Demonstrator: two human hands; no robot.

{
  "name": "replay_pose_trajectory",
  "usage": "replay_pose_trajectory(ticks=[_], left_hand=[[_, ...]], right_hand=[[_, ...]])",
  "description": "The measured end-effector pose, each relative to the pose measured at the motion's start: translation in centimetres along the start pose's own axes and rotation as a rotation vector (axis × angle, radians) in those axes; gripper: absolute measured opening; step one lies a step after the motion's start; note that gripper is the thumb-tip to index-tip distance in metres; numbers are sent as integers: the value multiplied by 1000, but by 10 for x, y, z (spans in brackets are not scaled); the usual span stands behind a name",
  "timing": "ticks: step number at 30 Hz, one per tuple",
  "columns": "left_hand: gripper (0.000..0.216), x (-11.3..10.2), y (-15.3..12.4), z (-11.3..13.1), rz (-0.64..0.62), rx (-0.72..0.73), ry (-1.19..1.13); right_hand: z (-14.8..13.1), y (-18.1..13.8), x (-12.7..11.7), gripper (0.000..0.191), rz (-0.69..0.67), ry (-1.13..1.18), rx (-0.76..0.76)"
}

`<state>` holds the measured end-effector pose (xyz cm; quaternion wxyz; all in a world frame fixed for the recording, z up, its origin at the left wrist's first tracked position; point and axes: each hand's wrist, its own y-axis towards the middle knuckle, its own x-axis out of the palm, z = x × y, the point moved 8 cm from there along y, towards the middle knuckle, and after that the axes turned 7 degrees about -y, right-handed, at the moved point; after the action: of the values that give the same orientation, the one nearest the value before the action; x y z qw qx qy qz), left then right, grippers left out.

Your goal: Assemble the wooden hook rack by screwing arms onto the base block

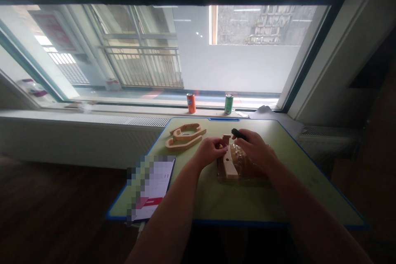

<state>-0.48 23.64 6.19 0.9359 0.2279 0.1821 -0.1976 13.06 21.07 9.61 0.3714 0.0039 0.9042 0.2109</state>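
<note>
My left hand (208,151) pinches the far part of a pale wooden piece (230,168) that has a dark hole in it. A short wooden end (227,137) sticks up just beyond those fingers. My right hand (255,146) is closed around a black stick-like tool (237,133); its working end is hidden, so its exact kind does not show. Under the wooden piece and my right hand lies a crinkled clear plastic bag (246,161) with brownish contents. Left of my hands, curved wooden pieces (184,145) rest on the table.
The pale green table (210,202) has a blue rim. A tablet-like device (157,185), partly pixelated, lies at its left edge with a white cable below. An orange can (191,104) and a green can (229,104) stand on the sill, near grey cloth (269,114).
</note>
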Motion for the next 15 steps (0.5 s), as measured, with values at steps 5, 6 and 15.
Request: replay_pose_trajectory(ticks=[5,6,15], left_hand=[[23,4,-4,-14,65,-60,-90],[22,5,-5,-15,81,-60,-83],[16,9,-10,-23,187,-59,-140]], right_hand=[[-23,13,-30,31,38,255,0],[-33,17,-36,33,3,194,-37],[-76,32,-35,50,-422,5,-244]])
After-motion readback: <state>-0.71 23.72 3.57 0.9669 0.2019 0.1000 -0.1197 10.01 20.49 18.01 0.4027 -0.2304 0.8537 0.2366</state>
